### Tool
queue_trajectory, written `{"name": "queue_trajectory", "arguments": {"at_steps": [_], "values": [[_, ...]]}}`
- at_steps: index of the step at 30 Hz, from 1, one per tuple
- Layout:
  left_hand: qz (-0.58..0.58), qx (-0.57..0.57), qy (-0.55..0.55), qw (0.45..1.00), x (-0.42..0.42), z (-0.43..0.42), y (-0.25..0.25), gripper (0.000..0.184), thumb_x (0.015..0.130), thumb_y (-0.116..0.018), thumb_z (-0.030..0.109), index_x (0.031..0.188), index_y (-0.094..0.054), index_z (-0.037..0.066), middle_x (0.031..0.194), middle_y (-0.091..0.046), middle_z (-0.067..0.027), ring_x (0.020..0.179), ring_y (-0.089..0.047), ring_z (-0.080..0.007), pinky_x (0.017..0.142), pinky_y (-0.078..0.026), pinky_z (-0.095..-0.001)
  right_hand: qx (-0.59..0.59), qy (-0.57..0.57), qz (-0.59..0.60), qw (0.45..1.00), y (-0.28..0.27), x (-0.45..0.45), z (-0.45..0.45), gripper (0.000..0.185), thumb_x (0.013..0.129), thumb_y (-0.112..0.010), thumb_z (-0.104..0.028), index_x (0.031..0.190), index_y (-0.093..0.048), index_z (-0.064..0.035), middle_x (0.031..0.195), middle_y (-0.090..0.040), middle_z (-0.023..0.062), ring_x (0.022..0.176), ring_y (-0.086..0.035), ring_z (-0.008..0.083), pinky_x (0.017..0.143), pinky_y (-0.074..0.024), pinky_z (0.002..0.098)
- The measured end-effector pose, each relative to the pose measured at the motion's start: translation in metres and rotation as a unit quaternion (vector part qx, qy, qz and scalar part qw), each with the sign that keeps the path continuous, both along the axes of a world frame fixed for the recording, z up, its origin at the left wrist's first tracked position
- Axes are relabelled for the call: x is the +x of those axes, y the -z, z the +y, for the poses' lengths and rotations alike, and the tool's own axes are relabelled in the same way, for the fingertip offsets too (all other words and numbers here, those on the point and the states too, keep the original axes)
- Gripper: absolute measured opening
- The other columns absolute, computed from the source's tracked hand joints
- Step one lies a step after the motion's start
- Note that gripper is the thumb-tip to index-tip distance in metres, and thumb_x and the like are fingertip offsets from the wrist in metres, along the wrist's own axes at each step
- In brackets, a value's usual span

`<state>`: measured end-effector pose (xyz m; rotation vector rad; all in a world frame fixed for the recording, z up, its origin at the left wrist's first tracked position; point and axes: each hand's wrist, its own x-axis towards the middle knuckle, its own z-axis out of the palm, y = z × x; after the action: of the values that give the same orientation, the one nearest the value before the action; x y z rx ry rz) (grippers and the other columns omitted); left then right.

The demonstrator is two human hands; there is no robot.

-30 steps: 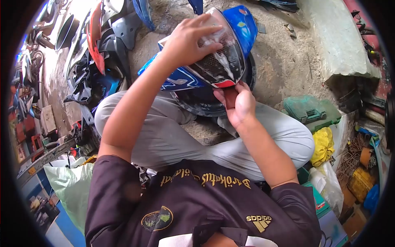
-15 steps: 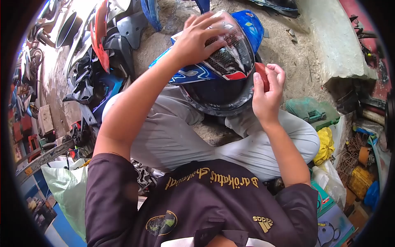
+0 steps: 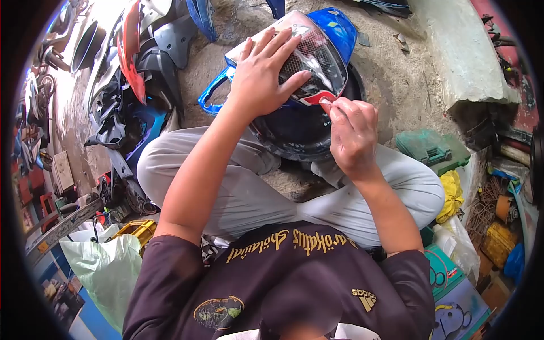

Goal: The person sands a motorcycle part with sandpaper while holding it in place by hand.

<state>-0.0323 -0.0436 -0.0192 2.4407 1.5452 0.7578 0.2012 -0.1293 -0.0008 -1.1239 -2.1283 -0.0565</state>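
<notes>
Knees (image 3: 411,192) frame a black basin (image 3: 286,133); over its far side sits the blue panel (image 3: 317,54), whitish smears suggesting unfinished work; my right hand (image 3: 355,133) curls at its red tip (image 3: 316,98), holding what I can't tell; my left hand (image 3: 263,82) lies flat, fingers spread; floor (image 3: 391,85) gives room rightward, fairings (image 3: 170,45) crowd left

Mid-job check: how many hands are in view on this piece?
2. The left hand lies spread on the blue, white and black panel; the right hand is at its red mark. No other hand shows.
</notes>
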Motion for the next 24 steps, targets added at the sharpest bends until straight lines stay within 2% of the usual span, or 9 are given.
{"name": "queue_trajectory", "arguments": {"at_steps": [1, 4, 5, 8, 13, 17, 20, 24], "values": [[0.007, -0.002, -0.004, 1.000, 0.000, 0.000, 0.000, 0.074, 0.102, -0.068, 0.056, 0.162, -0.055, 0.015, 0.170, -0.051, -0.0129, 0.162, -0.038, -0.0386, 0.133, -0.024, -0.0609, 0.012, 0.002, -0.014, 1.000, -0.003, -0.001, 0.000, 0.020, 0.091, -0.083, -0.003, 0.110, -0.078, -0.0015, 0.114, -0.073, 0.0060, 0.097, -0.065, 0.0255, 0.086, -0.0501, 0.0403], [0.005, 0.005, -0.004, 1.000, 0.011, -0.004, 0.001, 0.076, 0.100, -0.070, 0.057, 0.162, -0.056, 0.015, 0.171, -0.050, -0.0125, 0.162, -0.038, -0.0379, 0.132, -0.024, -0.0622, 0.019, -0.004, 0.028, 0.999, 0.000, 0.003, 0.003, 0.020, 0.090, -0.082, 0.000, 0.110, -0.078, 0.0007, 0.114, -0.072, 0.0085, 0.094, -0.066, 0.0268, 0.083, -0.0535, 0.0401], [0.005, 0.015, -0.003, 1.000, 0.015, -0.005, 0.001, 0.078, 0.098, -0.072, 0.058, 0.161, -0.056, 0.015, 0.170, -0.051, -0.0126, 0.161, -0.040, -0.0381, 0.132, -0.024, -0.0632, 0.024, -0.013, 0.040, 0.999, -0.003, 0.004, 0.003, 0.021, 0.088, -0.082, 0.002, 0.109, -0.078, 0.0024, 0.112, -0.072, 0.0114, 0.093, -0.069, 0.0294, 0.083, -0.0575, 0.0409], [0.019, 0.034, -0.005, 0.999, 0.025, -0.007, 0.001, 0.078, 0.098, -0.073, 0.058, 0.161, -0.056, 0.015, 0.169, -0.053, -0.0129, 0.160, -0.042, -0.0385, 0.132, -0.024, -0.0633, -0.007, -0.057, 0.062, 0.996, -0.003, 0.005, 0.001, 0.022, 0.086, -0.082, 0.004, 0.108, -0.077, 0.0028, 0.113, -0.071, 0.0130, 0.096, -0.070, 0.0315, 0.087, -0.0593, 0.0418], [-0.004, 0.014, -0.014, 1.000, 0.017, 0.004, 0.002, 0.076, 0.099, -0.071, 0.059, 0.159, -0.059, 0.014, 0.167, -0.055, -0.0128, 0.160, -0.042, -0.0378, 0.131, -0.025, -0.0605, -0.043, -0.038, 0.020, 0.998, 0.010, 0.008, 0.003, 0.029, 0.090, -0.076, 0.003, 0.119, -0.074, -0.0021, 0.126, -0.075, 0.0115, 0.123, -0.067, 0.0386, 0.100, -0.0585, 0.0471], [-0.006, 0.012, -0.016, 1.000, 0.013, 0.007, 0.002, 0.076, 0.099, -0.071, 0.059, 0.161, -0.058, 0.015, 0.169, -0.052, -0.0119, 0.161, -0.041, -0.0367, 0.131, -0.025, -0.0596, -0.032, 0.001, 0.004, 0.999, 0.014, 0.011, 0.005, 0.026, 0.093, -0.072, 0.001, 0.118, -0.075, -0.0068, 0.129, -0.075, 0.0079, 0.118, -0.068, 0.0369, 0.101, -0.0565, 0.0466], [0.002, 0.014, -0.018, 1.000, 0.019, 0.003, 0.002, 0.077, 0.099, -0.070, 0.059, 0.162, -0.057, 0.016, 0.170, -0.051, -0.0115, 0.161, -0.041, -0.0363, 0.131, -0.025, -0.0597, -0.044, -0.059, -0.029, 0.997, 0.013, 0.004, -0.001, 0.030, 0.091, -0.070, 0.002, 0.118, -0.076, -0.0078, 0.130, -0.076, 0.0067, 0.117, -0.068, 0.0315, 0.099, -0.0562, 0.0453], [0.004, 0.011, -0.020, 1.000, 0.020, -0.001, 0.000, 0.076, 0.099, -0.070, 0.059, 0.161, -0.058, 0.017, 0.168, -0.053, -0.0115, 0.160, -0.042, -0.0368, 0.131, -0.026, -0.0586, -0.021, 0.046, -0.006, 0.999, 0.013, 0.022, 0.018, 0.032, 0.087, -0.070, 0.003, 0.117, -0.075, -0.0059, 0.122, -0.077, 0.0083, 0.105, -0.068, 0.0313, 0.092, -0.0569, 0.0441]]}}
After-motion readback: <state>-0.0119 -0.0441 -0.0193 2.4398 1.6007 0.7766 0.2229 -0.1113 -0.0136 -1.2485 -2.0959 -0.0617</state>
